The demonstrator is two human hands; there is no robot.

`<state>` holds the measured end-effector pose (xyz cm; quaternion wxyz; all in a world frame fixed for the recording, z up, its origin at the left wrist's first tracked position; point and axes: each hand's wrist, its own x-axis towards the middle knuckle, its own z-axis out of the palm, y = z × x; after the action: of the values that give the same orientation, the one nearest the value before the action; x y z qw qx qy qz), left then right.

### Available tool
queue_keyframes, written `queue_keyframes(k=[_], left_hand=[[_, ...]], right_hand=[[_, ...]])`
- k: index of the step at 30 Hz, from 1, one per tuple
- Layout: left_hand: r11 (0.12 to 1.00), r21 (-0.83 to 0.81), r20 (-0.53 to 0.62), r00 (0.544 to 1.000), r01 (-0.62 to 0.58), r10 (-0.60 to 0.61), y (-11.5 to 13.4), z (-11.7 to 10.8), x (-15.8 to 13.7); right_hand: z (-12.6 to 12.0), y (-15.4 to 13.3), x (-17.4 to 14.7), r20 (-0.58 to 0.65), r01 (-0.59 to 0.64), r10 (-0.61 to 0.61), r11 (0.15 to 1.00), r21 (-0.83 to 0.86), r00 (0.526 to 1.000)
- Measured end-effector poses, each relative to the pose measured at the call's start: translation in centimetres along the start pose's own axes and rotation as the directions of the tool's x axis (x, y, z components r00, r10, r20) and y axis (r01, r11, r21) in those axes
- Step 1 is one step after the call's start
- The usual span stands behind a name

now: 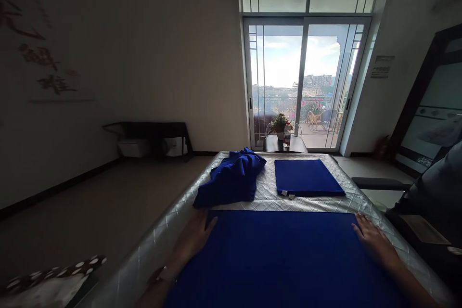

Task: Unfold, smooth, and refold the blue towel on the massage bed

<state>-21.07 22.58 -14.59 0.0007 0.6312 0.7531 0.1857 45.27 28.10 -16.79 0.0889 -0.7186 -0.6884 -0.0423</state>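
A dark blue cloth (281, 260) lies spread flat in front of me on a silvery quilted surface (265, 204). At its far left corner my left hand (197, 231) rests with the thumb apart from the fingers. My right hand (370, 233) lies flat on the far right corner, fingers stretched out. Beyond the spread cloth, a crumpled blue cloth (234, 178) is heaped at the left. To its right sits a neatly folded blue cloth (306, 177) with small white tags on its near edge.
Past the quilted surface stands a small table (294, 144) with a potted plant (279, 125) and a bottle (287, 135), before a sliding glass door (276, 72). A dark bench (155, 130) is by the left wall. A dark chair (433, 192) stands at the right.
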Motion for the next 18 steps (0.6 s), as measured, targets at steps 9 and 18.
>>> queue_keyframes(k=[9,18], left_hand=[[0.999,0.044,0.058,0.998,0.008,-0.010,1.1,-1.1,-0.4],[0.983,0.155,0.038,0.995,-0.102,0.097,6.8,-2.9,-1.0]], right_hand=[[-2.8,-2.2,-0.8,0.067,-0.039,0.045,0.996,-0.084,0.997],[-9.1,-11.2,-2.3,-0.054,0.141,-0.146,0.985,-0.097,0.988]])
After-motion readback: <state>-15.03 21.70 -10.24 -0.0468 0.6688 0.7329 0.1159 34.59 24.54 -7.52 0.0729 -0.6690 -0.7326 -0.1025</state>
